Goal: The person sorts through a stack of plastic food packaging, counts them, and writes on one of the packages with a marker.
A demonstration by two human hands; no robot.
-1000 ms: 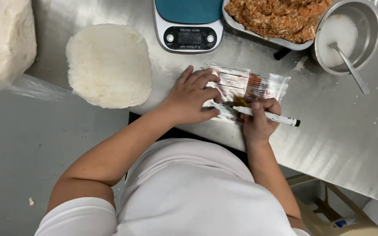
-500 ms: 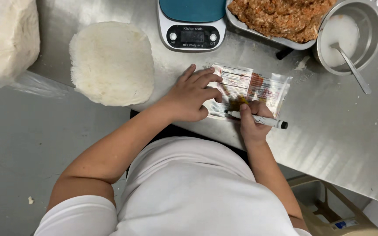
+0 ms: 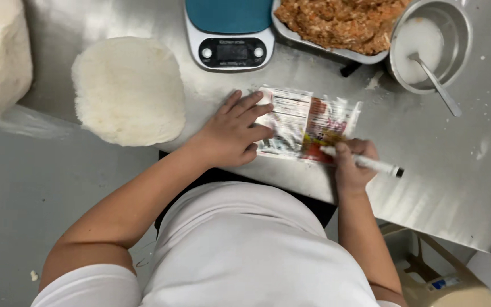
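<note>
A flat printed plastic packet (image 3: 308, 122), white, red and yellow, lies on the steel table (image 3: 427, 187) near its front edge. My left hand (image 3: 231, 133) rests flat on the packet's left end, fingers spread. My right hand (image 3: 354, 165) grips a white marker pen (image 3: 370, 164) with a dark cap end, its tip against the packet's lower right part.
A round stack of white wrappers (image 3: 127, 90) lies to the left. A teal kitchen scale (image 3: 229, 31) stands behind the packet. A tray of orange-brown minced filling (image 3: 342, 23) and a steel bowl (image 3: 432, 45) of white liquid with a spoon sit at the back right.
My right hand with the pen has shifted slightly along the packet's lower edge. My left hand stays pressed on the packet.
</note>
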